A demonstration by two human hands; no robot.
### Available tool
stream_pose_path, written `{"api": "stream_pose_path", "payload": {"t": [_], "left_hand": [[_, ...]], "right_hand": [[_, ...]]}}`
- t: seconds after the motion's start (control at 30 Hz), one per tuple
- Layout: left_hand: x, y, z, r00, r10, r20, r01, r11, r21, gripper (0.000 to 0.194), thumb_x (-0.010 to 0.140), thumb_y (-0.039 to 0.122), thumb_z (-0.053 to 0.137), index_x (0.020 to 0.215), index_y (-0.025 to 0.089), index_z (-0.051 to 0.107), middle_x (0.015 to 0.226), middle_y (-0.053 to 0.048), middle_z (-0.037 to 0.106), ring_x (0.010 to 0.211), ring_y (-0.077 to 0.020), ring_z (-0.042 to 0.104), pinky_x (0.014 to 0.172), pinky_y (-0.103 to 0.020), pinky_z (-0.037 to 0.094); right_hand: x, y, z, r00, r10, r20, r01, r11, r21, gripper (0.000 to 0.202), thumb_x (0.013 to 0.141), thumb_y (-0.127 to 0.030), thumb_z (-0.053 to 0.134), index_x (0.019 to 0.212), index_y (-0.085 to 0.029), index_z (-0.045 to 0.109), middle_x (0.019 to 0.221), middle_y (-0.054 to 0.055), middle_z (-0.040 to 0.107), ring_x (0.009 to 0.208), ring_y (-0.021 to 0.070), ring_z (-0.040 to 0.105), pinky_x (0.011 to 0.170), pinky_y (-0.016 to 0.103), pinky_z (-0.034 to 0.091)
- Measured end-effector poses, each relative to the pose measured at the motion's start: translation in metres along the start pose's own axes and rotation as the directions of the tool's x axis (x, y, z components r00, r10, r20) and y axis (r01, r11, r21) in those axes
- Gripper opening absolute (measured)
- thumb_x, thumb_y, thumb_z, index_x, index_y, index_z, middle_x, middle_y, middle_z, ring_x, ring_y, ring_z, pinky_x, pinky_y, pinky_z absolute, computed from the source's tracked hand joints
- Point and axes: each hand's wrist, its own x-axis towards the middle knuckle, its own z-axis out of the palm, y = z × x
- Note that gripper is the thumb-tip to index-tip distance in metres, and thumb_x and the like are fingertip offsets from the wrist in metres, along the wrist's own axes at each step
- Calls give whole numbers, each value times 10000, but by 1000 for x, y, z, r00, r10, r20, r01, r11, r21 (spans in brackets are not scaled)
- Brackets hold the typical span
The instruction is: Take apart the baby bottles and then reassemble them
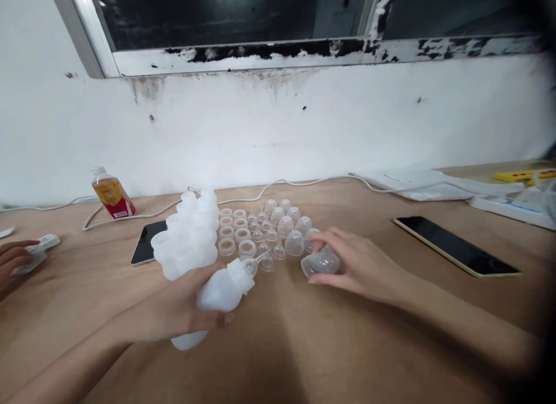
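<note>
My left hand (195, 305) is wrapped round a white baby bottle (221, 291), tilted to the right, with a collar ring and a clear nipple on its top. A clear dome-shaped bottle cap (320, 262) sits between the thumb and fingers of my right hand (347, 259), just above or on the table. Beyond the hands stand rows of white bottle bodies (191, 230), collar rings (226, 246), clear nipples (271, 235) and more clear caps (294, 243). My left palm and the bottle's middle are partly hidden by the fingers.
A dark phone (148, 241) lies behind the bottles, another phone (456, 244) to the right. A drink bottle (112, 192) stands near the wall. A white cable (282, 182) runs along the back. Another person's hand (15, 259) is at far left; plastic bags (412, 184) lie back right.
</note>
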Motion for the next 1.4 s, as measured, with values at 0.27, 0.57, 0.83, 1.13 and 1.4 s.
{"api": "stream_pose_path", "payload": {"t": [0.27, 0.57, 0.83, 1.13, 1.4], "left_hand": [[7, -9, 12, 997, -79, -11, 74, 968, -238, 431, 685, 383, 535, 1083, 257, 427, 888, -5, 597, 768, -168, 565, 627, -269, 452], [16, -17, 22, 999, -52, 7, 52, 975, -214, 518, 659, 426, 560, 1119, 254, 394, 952, -16, 562, 820, -187, 541, 682, -308, 446], [36, -6, 29, 987, 98, -129, -88, 993, 82, 432, 715, 377, 494, 1090, 203, 369, 937, -38, 558, 792, -194, 554, 663, -310, 442], [64, -9, 39, 949, 244, -198, -75, 788, 611, 409, 736, 278, 418, 1110, 159, 303, 1026, -107, 519, 781, -267, 574, 581, -357, 443], [59, -3, 35, 967, 187, -171, -145, 962, 233, 396, 716, 384, 475, 1030, 154, 395, 884, -74, 572, 758, -219, 560, 604, -304, 428]], "right_hand": [[13, -7, 41, 997, -70, 14, 71, 952, -298, 551, 676, -522, 504, 1082, -151, 469, 984, 134, 504, 927, 256, 447, 769, 371, 366], [19, 7, 53, 999, -29, 21, 34, 950, -311, 588, 710, -544, 438, 1153, -157, 427, 1145, 167, 430, 1145, 309, 292, 859, 445, 317], [43, -27, 11, 993, 109, 46, -118, 910, 398, 410, 841, -434, 251, 1161, -202, 363, 1000, 90, 547, 880, 185, 540, 719, 332, 435], [66, -35, 20, 834, 9, 551, -423, 651, 630, 346, 719, -486, 482, 889, -187, 450, 589, -44, 471, 397, 38, 378, 351, 156, 293], [59, -30, 3, 932, -225, 285, 0, 786, 619, 383, 739, -336, 518, 1097, -213, 462, 995, 50, 532, 798, 134, 515, 646, 255, 425]]}}
